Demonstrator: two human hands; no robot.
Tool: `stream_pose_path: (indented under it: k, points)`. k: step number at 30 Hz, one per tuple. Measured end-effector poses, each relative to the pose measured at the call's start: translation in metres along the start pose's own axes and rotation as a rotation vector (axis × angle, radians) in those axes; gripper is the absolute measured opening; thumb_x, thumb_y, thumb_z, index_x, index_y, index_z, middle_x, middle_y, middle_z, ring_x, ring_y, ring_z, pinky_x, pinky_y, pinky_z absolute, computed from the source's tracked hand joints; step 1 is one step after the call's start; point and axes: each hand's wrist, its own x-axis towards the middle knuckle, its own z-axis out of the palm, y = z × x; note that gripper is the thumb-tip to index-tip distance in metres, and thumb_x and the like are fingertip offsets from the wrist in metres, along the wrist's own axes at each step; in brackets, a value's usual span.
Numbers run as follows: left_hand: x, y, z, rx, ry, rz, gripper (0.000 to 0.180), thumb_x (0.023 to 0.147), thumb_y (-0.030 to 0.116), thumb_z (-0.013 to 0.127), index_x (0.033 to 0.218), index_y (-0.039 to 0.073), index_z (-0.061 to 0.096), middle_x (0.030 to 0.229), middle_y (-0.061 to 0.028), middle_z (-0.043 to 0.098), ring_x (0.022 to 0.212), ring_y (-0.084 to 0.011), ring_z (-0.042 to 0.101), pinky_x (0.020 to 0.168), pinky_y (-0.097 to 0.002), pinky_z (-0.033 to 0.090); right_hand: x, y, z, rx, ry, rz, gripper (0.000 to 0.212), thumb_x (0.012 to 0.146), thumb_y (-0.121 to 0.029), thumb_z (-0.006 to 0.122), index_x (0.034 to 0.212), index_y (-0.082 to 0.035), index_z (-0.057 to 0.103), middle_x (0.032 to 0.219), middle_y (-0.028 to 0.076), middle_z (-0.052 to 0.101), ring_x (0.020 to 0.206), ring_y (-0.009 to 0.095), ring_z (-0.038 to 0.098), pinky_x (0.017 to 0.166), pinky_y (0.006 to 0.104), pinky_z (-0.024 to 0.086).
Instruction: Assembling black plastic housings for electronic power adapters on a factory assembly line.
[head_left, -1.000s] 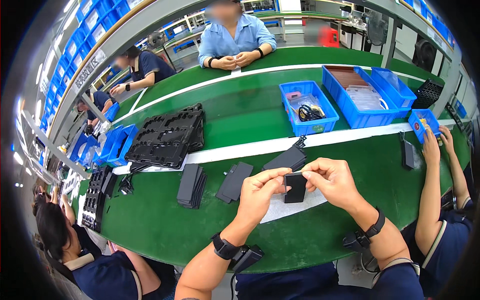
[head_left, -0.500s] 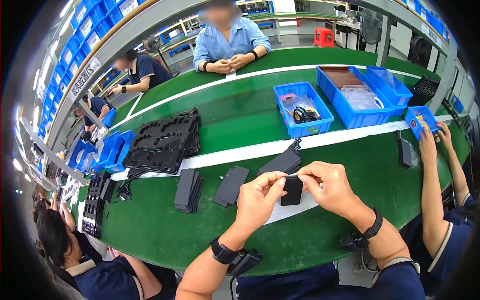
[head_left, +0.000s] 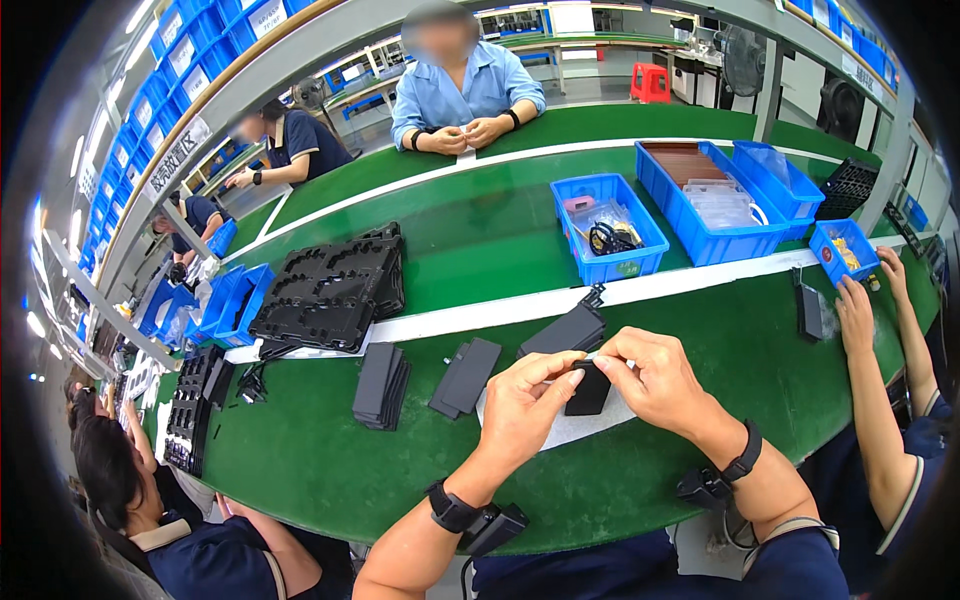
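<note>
Head view: two hands were seen together at lower centre of the frame.
Left hand (head_left: 527,405): fingers were curled, pinched on a small pale strip (head_left: 590,357).
Right hand (head_left: 650,378): the strip's other end was pinched.
Black part (head_left: 588,390): lay just under the fingertips, on the green belt (head_left: 330,470).
Flat black plates (head_left: 467,376): lay left of the hands.
Blue bin (head_left: 608,226): upper centre.

My left hand (head_left: 525,410) and right hand (head_left: 650,380) pinch something between their fingertips too small for me to make out; my fingers cover the top of the black piece (head_left: 588,390) beneath them; the contents of the small blue bin (head_left: 845,252) are too tiny to tell; the faces of the people across the belt are blurred.
</note>
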Motion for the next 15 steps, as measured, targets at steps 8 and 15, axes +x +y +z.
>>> stream_pose_path:
  k: [8,15]
  points:
    - [-0.005,0.003,0.006,-0.165,0.017,-0.113,0.016,0.084,0.003,0.067,0.099,-0.002,0.062,0.094,-0.0054,0.064,0.084,-0.0095,0.061,0.073,-0.0236,0.052,-0.003,-0.011,0.003,0.321,0.007,0.187,0.007,0.084,-0.002,0.061,0.088,0.003,0.064,0.085,0.007,0.061,0.070,0.011,0.061,0.051,0.0219,0.054]
    - [-0.004,0.002,0.005,-0.155,-0.004,-0.058,0.012,0.087,0.008,0.065,0.096,0.001,0.063,0.090,-0.0037,0.064,0.083,-0.0090,0.060,0.071,-0.0241,0.052,-0.003,-0.014,0.004,0.418,-0.017,0.297,0.007,0.084,-0.003,0.061,0.086,0.004,0.063,0.084,0.007,0.060,0.070,0.011,0.062,0.052,0.0225,0.056]
